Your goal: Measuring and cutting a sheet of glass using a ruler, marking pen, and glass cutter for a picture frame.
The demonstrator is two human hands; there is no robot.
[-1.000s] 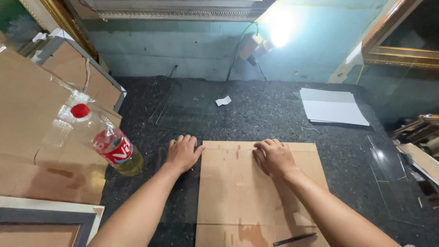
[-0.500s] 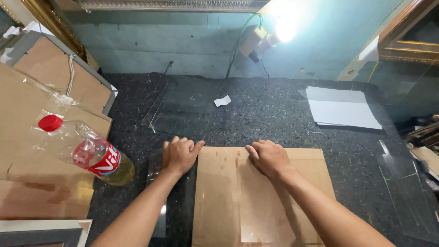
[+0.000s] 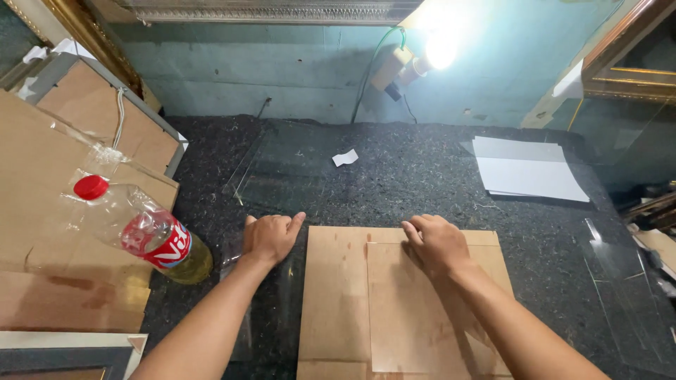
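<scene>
Squaring step: R hand (image 3: 438, 243) flat, fingers curled on top edge of board (image 3: 338, 295), L hand (image 3: 270, 237) loosely clenched at its 10 o'clock on glass (image 3: 264, 309), gripping nothing; next needs edges flush, imo

Brown board (image 3: 338, 302) cut off below; glass pane (image 3: 271, 317) edges perhaps indistinct.

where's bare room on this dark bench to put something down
Bare dark bench lies between the paper scrap and the white sheets, above the brown boards. Left is crowded: bottle, leaning boards, glass pane. More glass lies right.
</scene>
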